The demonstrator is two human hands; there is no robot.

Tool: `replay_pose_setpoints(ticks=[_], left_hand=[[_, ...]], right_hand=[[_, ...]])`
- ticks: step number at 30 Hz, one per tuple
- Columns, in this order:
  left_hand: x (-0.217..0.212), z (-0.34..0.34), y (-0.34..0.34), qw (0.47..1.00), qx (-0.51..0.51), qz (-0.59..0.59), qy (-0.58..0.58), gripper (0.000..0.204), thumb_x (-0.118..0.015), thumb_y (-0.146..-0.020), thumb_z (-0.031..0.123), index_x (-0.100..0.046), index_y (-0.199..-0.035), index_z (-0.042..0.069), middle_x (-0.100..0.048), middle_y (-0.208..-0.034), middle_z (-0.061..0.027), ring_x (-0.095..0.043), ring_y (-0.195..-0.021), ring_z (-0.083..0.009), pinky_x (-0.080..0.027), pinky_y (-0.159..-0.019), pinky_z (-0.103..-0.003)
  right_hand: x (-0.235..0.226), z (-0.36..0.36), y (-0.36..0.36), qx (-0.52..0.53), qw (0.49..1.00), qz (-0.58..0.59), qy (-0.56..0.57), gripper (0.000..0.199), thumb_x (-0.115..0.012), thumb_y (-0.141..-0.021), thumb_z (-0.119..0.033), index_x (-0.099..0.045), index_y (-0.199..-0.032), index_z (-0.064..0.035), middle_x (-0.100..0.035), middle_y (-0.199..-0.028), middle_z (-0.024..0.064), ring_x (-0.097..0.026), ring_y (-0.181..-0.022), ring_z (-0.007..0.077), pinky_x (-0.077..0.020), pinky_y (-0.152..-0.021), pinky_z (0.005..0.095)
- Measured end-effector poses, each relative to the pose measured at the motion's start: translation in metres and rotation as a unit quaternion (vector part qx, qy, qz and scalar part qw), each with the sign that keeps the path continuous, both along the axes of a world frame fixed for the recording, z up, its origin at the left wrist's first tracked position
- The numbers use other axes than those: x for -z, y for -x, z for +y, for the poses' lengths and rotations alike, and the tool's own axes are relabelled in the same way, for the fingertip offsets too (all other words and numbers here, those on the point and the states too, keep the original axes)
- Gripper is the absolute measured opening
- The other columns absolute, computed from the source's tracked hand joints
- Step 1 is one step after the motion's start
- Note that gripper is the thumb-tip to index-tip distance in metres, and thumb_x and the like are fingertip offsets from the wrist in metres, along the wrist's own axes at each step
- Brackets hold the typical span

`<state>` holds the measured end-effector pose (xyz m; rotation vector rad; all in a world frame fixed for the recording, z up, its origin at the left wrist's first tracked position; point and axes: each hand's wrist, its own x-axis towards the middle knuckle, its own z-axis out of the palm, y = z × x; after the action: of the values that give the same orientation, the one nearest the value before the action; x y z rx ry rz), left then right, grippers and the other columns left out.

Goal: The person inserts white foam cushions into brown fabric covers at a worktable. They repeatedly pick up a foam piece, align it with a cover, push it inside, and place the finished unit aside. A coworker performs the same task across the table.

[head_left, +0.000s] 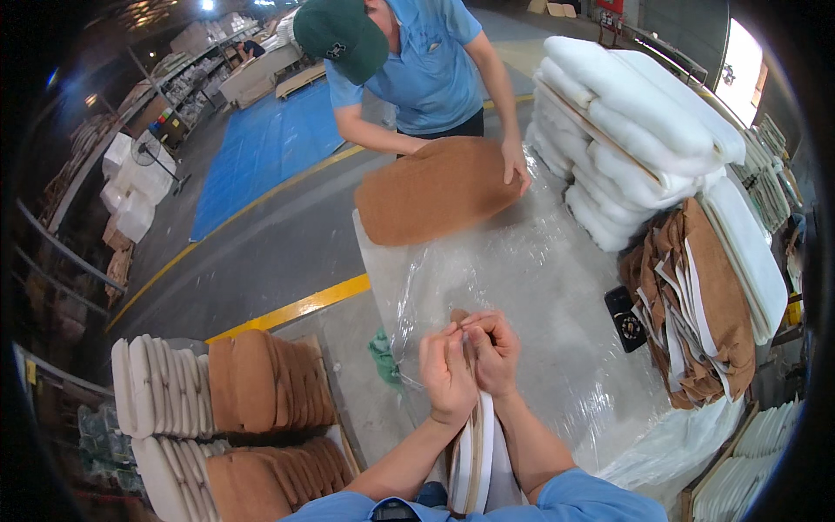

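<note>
So the person's left hand (446, 372) and right hand (493, 355) are both pinching the top end of a long, thin pad (475, 457), thumbs and fingers bunching up right next to each other. Each grip is closing down tight on it, though the fingers are covering whatever exact bit of edge they're squeezing. The pad itself is standing on its edge between the forearms, running back toward the person's blue shirt (574, 500) and showing white and tan layers, with a little brown patch peeking out past the fingertips. All that's happening at the near side of a plastic-covered surface (548, 304).

Across from them, a co-worker (435, 74) in a blue shirt and green cap is handling a fat brown cushion (426, 196). Over on the right, puffy white pads (626, 113) are piling up high, brown-and-white covers (718, 296) are slumping in a heap, and a black phone (623, 320) is lying just beside them. Down at lower left, brown cushions (261, 383) and whitish ones (161, 387) are sitting in rows.
</note>
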<state>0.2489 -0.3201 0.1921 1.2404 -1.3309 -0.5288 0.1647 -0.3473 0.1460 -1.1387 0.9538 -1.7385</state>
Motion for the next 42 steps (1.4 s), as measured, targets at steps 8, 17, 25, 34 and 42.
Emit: replay_pose_setpoints(ticks=[8, 17, 25, 34, 42], left_hand=[[-0.011, -0.001, -0.021, 0.999, 0.013, -0.027, -0.029, 0.011, -0.07, -0.098, 0.004, -0.075, -0.105, -0.002, -0.067, -0.1, -0.0134, -0.064, -0.093, -0.0226, -0.052, -0.083, -0.033], [-0.033, -0.035, -0.045, 0.986, 0.035, 0.107, -0.12, 0.029, -0.062, -0.108, 0.024, -0.076, -0.105, -0.001, -0.07, -0.094, -0.0063, -0.066, -0.085, -0.017, -0.052, -0.078, -0.029], [-0.049, -0.156, 0.025, 0.758, 0.575, 0.049, -0.305, 0.082, -0.037, -0.104, 0.076, -0.068, -0.133, 0.005, -0.07, -0.114, -0.0102, -0.065, -0.099, -0.0226, -0.048, -0.101, -0.04], [-0.046, -0.14, 0.026, 0.689, 0.597, -0.149, -0.384, 0.081, -0.036, -0.103, 0.076, -0.066, -0.139, 0.01, -0.072, -0.122, -0.0133, -0.065, -0.111, -0.0289, -0.049, -0.101, -0.038], [-0.007, -0.137, -0.014, 0.789, 0.394, 0.458, -0.108, 0.073, -0.028, -0.114, 0.055, -0.057, -0.139, -0.007, -0.066, -0.135, -0.0233, -0.06, -0.133, -0.0328, -0.037, -0.122, -0.048]], right_hand=[[-0.009, -0.016, 0.023, -0.115, 0.99, 0.079, 0.013, 0.008, -0.07, -0.098, -0.008, -0.072, -0.103, -0.0015, -0.07, -0.116, 0.0093, -0.064, -0.111, 0.0209, -0.0479, -0.097, 0.0334], [-0.034, -0.039, 0.055, -0.196, 0.929, 0.301, 0.086, 0.012, -0.071, -0.097, -0.019, -0.076, -0.102, -0.0093, -0.075, -0.111, 0.0035, -0.065, -0.106, 0.0241, -0.0444, -0.098, 0.0375], [-0.006, -0.013, 0.02, -0.094, 0.981, 0.169, 0.013, 0.015, -0.07, -0.099, -0.017, -0.074, -0.096, -0.0032, -0.075, -0.099, 0.0074, -0.068, -0.099, 0.0244, -0.0477, -0.094, 0.0372], [0.012, 0.004, 0.027, -0.083, 0.985, 0.154, -0.003, 0.022, -0.072, -0.1, -0.024, -0.076, -0.099, -0.0024, -0.076, -0.092, 0.0083, -0.072, -0.086, 0.026, -0.0542, -0.081, 0.0371], [-0.008, -0.01, 0.049, -0.122, 0.972, 0.199, 0.031, 0.021, -0.07, -0.101, -0.025, -0.078, -0.104, -0.005, -0.077, -0.108, 0.0099, -0.07, -0.098, 0.0255, -0.0516, -0.092, 0.0374]])
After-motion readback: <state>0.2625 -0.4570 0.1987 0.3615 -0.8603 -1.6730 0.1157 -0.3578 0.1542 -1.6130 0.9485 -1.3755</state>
